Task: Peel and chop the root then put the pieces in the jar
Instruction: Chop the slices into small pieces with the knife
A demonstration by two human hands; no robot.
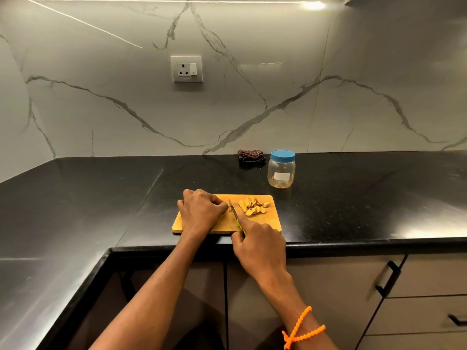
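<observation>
Black polished stone counter (101,198) is carrying a rectangular wooden chopping board (274,222), where chopping is under way: the left hand (199,210) is curling over the last bit of root, mostly hidden, while the right hand (257,245) is gripping a green-handled knife (235,213). Yellow root slices (252,205) are lying on the board's far right. Next, I judge, the clear plastic jar (281,170) beyond the board's far right corner is needing its blue lid off.

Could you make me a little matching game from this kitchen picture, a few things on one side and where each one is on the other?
Things:
1. jar
2. knife
3. cut slices
4. folded cloth

Places:
A. piled on the cutting board
B. against the wall, left of the jar
C. on the counter beyond the board, blue lid on
D. held in the right hand

Pairs: 1-C, 2-D, 3-A, 4-B
</observation>
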